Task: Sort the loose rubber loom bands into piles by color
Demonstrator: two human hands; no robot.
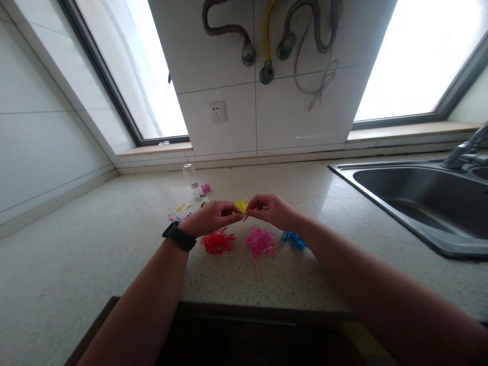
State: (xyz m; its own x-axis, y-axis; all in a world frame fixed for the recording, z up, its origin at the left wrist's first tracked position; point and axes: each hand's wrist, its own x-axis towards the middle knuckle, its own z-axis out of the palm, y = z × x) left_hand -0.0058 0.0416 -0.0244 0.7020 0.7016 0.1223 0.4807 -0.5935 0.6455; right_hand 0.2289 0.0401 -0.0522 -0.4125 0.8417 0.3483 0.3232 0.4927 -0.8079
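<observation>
My left hand [217,216] and my right hand [271,209] meet fingertip to fingertip above the counter, both closed in a pinch. Between them shows a tiny red strip [246,217], which looks like a rubber band, with a speck of blue beside it. Below my left hand lies a heap of red bands [218,241]. A pink heap [261,241] sits in the middle, and a blue heap [294,240] is partly behind my right forearm. Beyond the fingertips is a yellow heap [241,205], partly covered by my hands.
Left of my left hand, loose mixed-colour bands [175,218] and yellow pieces [182,207] are scattered. A clear plastic bottle [191,178] and a pink lump [205,188] stand farther back. A steel sink [412,203] is set into the counter [125,244] at right.
</observation>
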